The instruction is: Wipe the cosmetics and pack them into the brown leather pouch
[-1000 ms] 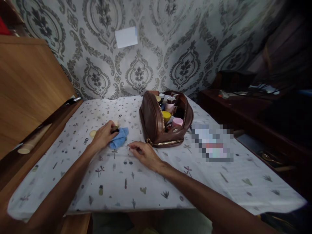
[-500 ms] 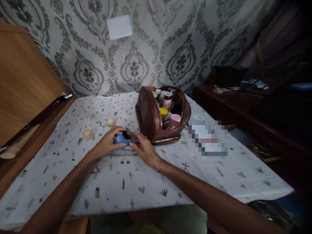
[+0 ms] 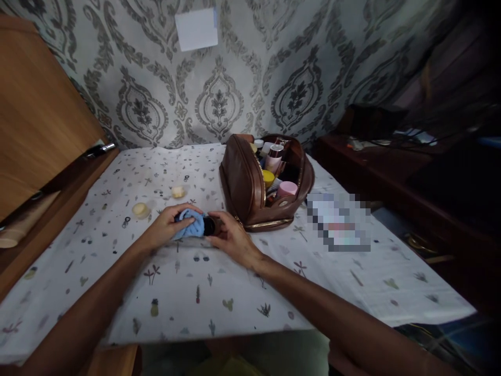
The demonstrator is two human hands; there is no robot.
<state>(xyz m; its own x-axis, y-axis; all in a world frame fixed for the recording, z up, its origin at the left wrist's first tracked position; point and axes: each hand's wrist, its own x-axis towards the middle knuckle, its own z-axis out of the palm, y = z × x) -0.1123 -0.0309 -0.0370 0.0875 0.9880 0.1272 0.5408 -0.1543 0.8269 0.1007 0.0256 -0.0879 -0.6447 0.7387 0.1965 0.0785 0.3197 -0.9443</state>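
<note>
My left hand (image 3: 164, 228) is closed around a crumpled light blue cloth (image 3: 191, 225), its thumb lying across the top. Out of the cloth's right side pokes the end of a small dark container (image 3: 210, 226) with a round black end. The fingers and thumb of my right hand (image 3: 237, 241) pinch the container at that end. Both hands are just above the patterned tablecloth (image 3: 211, 292). Right behind them stands an unzipped brown toiletry bag (image 3: 245, 183). Inside it show a pink-lidded jar (image 3: 287, 189), a yellow lid (image 3: 268, 178) and a pink bottle (image 3: 274, 159).
Two small pale yellow pots, a nearer pot (image 3: 140, 210) and a farther pot (image 3: 178, 192), sit left of the bag. A blurred-out flat object (image 3: 338, 222) lies to its right. A wooden panel (image 3: 43, 115) borders the left, and a dark shelf (image 3: 364, 162) the right.
The dark container has turned, so its round black end now faces right. The blue cloth is bunched higher around it in my left hand. The view has shifted slightly.
</note>
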